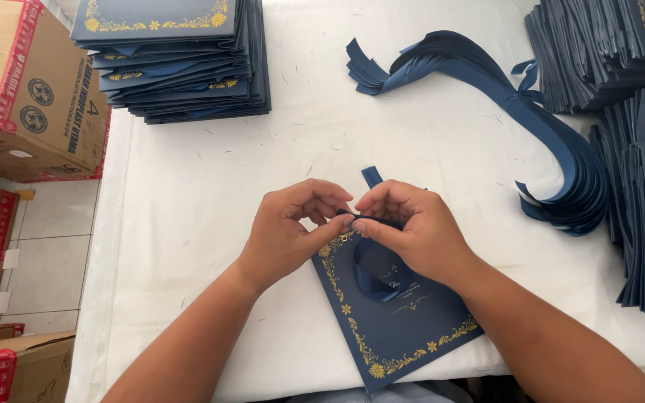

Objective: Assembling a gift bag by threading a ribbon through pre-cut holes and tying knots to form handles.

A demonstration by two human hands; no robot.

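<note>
Hands: both meet above the top corner of a dark blue card (401, 328) near the front edge of the counter (210, 224).
Left hand (289, 227): fingers curled; thumb and forefinger pinched on a dark blue ribbon (378, 272) at a small metal eyelet (345, 237) in the card.
Right hand (412, 227): fingers curled, fingertips pinched on the same ribbon just right of the eyelet, touching the left fingertips.
Ribbon: one end stands up behind the hands; a loop lies on the card face beneath the right palm. Whether it passes through the eyelet cannot be told, as the fingers cover that spot.
Card: lies flat, turned diagonally, with a gold floral border along its edges; its lower corner overhangs the counter edge.
Counter: covered in white, speckled with small scraps.
Ribbon bundle (554, 149): many dark blue strips in a long curve, far right of the hands, well apart from them.
Card stack, far left (181, 60): same blue cards with gold trim, piled unevenly.
Card stacks, right (636, 112): further piles along the right edge, fanned and overlapping.
Cardboard boxes (24, 97): stacked left of the counter, taped in red, on a tiled floor (50, 254).
</note>
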